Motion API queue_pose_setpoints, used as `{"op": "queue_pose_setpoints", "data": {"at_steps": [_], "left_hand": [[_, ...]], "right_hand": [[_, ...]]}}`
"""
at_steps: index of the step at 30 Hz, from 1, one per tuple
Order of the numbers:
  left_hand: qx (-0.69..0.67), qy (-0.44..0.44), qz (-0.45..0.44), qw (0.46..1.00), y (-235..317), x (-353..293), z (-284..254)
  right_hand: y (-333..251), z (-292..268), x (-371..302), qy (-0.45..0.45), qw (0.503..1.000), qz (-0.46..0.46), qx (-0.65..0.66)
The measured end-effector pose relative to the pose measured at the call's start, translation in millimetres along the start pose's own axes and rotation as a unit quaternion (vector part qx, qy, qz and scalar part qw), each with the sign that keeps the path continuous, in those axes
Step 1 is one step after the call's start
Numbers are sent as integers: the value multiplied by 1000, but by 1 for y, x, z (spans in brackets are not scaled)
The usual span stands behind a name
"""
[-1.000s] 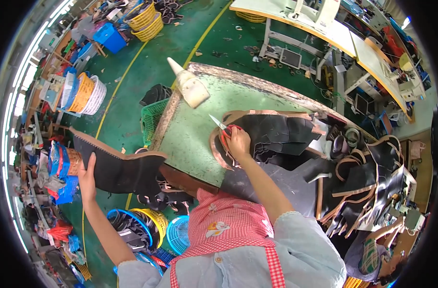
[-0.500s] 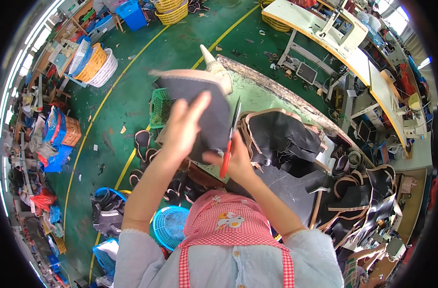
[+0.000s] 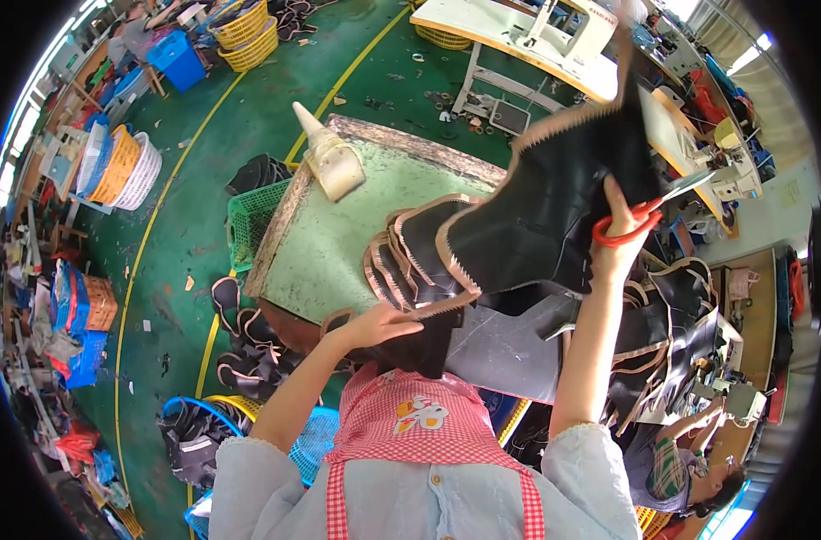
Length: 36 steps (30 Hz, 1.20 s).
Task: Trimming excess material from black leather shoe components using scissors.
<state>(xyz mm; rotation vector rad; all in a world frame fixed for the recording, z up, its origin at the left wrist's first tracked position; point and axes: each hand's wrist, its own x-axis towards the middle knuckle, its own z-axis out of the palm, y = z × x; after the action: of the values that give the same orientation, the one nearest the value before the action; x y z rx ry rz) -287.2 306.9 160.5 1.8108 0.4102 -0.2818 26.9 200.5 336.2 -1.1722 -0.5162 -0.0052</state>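
Gripping the red-handled scissors (image 3: 649, 210), the right hand (image 3: 618, 256) has its fingers closed around the handles, one digit laid against the large black panel (image 3: 541, 198). The blades point outward, away from the panel. The left hand (image 3: 374, 329) lies over a dark flap (image 3: 419, 351) at the near edge of the worktop (image 3: 307, 270); whether this grip pinches the flap or only rests on it cannot be told.

The panel spans the right part of the worktop, tilted up toward the far edge. Its toothed tan border overlaps a stack of black pieces (image 3: 410, 256).

Step in hand, as judged: positioning the panel over the stack, scissors retained and not cutting. The next move calls for control of both panel ends and for blades kept clear of the material.

At the far-left corner of the worktop stands an off-white cone-tipped object (image 3: 338, 166).

Containers, nearest first:
- Bright blue basket (image 3: 318, 432): beyond the near-left corner, partly hidden; contents cannot be told.
- Blue-rimmed basket (image 3: 214, 409): farther left, filled with dark pieces (image 3: 190, 450).
- Green basket (image 3: 241, 238): just beyond the left edge, dark cut parts (image 3: 259, 174) at its far side; interior unclear.
- White basket (image 3: 140, 180): well apart across the floor, nested with others; contents not visible.
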Motion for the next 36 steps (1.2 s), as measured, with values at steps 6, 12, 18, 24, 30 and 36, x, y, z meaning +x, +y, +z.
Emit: {"op": "queue_pose_setpoints", "data": {"at_steps": [6, 12, 18, 24, 30, 36], "left_hand": [[-56, 160, -2, 985, 13, -21, -24], [-39, 239, -6, 970, 39, -39, -9], [-39, 227, -28, 973, 56, -43, -13], [-34, 223, -26, 974, 53, -49, -12], [-68, 288, 31, 955, 73, -55, -8], [-310, 220, 140, 914, 41, -44, -29]], "right_hand": [[132, -174, -68, -15, 927, 286, -242], [57, -132, -177, -429, 706, 548, -130], [71, -106, -198, -505, 643, 535, -212], [60, -76, -187, -416, 697, 544, -212], [39, -53, -212, -372, 824, 427, 4], [-14, 5, -170, -395, 852, 321, -126]]}}
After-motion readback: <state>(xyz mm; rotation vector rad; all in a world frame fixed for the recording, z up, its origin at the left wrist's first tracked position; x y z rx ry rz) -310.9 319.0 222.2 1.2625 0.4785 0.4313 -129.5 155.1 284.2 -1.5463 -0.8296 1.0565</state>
